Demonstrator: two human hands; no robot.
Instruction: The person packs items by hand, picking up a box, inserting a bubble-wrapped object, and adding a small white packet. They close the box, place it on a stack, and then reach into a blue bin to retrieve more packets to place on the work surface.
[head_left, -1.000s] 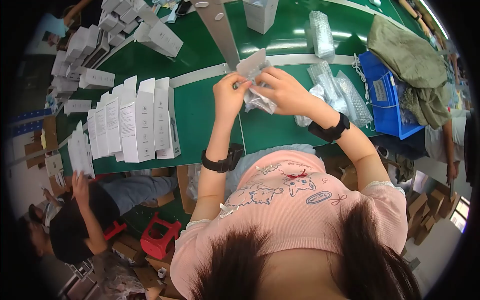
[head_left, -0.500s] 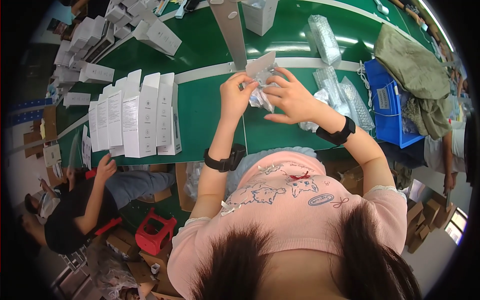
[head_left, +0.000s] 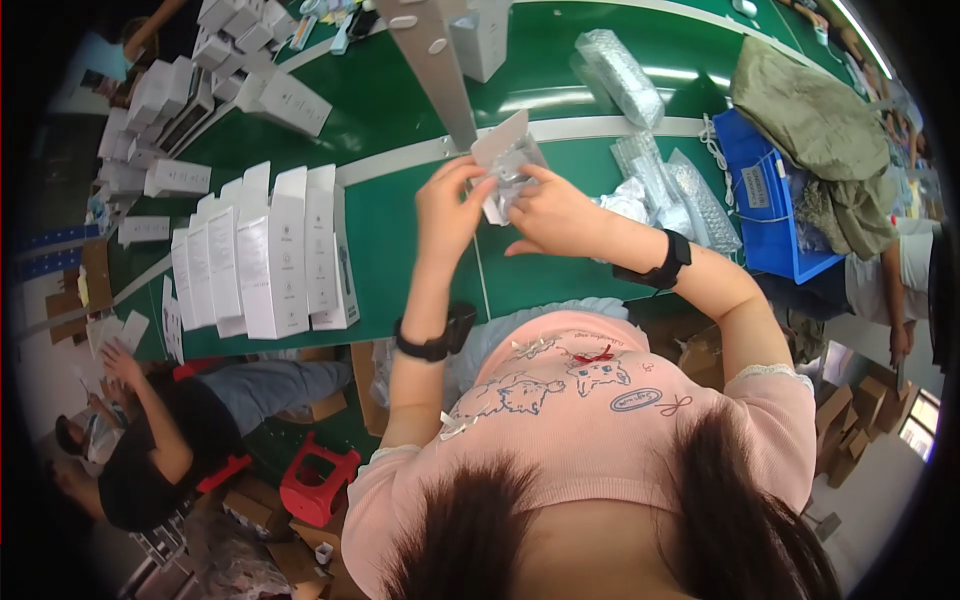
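Over the green table I have a small white box with its flap raised, tilted between my two hands. A clear plastic bag bunches at the box's mouth; what it wraps cannot be made out. My left hand pinches the box's left side between thumb and fingers. The fingers of my right hand are bent onto the plastic bag and the box's right edge, with the thumb held lower. Left of my hands stands a row of open white boxes with raised flaps.
A metal post rises just beyond my hands. On the right lie bubble-wrapped packs and a blue bin with olive cloth draped over it. More white boxes are piled far left. A co-worker sits at lower left.
The box has shifted slightly left in view, and more of its white side shows. My right hand's spread fingers have bent in onto the plastic. The co-worker's hands now hold something white.
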